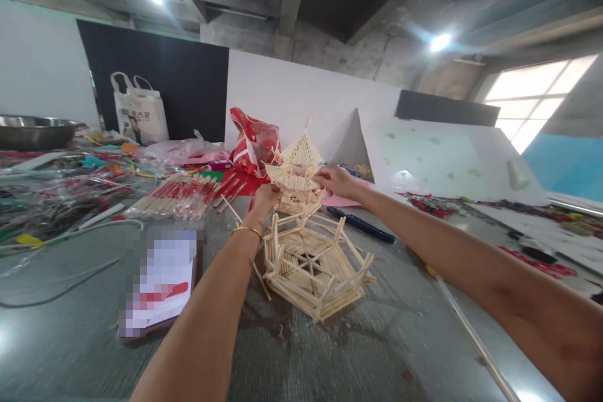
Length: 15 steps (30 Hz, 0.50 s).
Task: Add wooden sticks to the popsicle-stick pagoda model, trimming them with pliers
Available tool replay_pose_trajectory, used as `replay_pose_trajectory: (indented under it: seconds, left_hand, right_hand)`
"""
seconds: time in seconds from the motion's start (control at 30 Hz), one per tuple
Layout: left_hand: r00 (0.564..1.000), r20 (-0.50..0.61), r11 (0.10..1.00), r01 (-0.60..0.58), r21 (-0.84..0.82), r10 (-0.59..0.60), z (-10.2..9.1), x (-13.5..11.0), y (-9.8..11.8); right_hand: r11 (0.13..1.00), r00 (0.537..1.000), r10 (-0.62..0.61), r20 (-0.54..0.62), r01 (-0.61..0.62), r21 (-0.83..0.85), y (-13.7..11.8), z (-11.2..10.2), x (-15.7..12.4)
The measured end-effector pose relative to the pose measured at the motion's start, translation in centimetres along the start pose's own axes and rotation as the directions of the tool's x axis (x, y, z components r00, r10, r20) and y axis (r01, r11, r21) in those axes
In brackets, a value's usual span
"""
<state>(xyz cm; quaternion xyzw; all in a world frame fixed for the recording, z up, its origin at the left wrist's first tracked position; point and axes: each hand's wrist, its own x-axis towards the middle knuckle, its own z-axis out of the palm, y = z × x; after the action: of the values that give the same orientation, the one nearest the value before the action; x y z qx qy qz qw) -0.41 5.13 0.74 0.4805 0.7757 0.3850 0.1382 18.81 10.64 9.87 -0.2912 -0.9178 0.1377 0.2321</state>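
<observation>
A small pagoda-like tower built of thin wooden sticks, with a pointed roof, stands at the middle of the table. My left hand grips its lower left side with bent fingers. On its right side my right hand pinches the edge between thumb and fingers. Nearer to me lies a polygonal frame of wooden sticks, with short posts and rails around its rim and spokes at its centre. Whether the tower touches this frame I cannot tell. A loose stick lies at the frame's left.
A phone lies propped at the left. Packs of chopsticks, a red bag, a white tote bag and a metal basin stand behind. A dark blue tool and a glue stick lie right.
</observation>
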Motion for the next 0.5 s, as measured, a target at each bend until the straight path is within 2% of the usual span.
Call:
replay_pose_trajectory:
  seconds: [0.17, 0.33, 0.5]
  left_hand:
    - [0.999, -0.032, 0.999, -0.035, 0.02, 0.035, 0.4, -0.5, 0.1]
    - [0.995, -0.041, 0.995, -0.09, 0.039, 0.091, 0.1, -0.9, 1.2]
    - [0.993, -0.034, 0.99, -0.107, 0.092, 0.11, -0.9, -0.8, 2.3]
  right_hand:
    - [0.984, 0.996, 0.091, -0.008, -0.089, 0.155, 1.5, -0.1, -0.4]
    - [0.935, 0.965, 0.258, -0.043, -0.238, 0.262, 3.4, -0.2, -1.1]
    - [0.867, 0.921, 0.387, 0.04, -0.378, 0.325, 3.8, -0.2, -2.7]
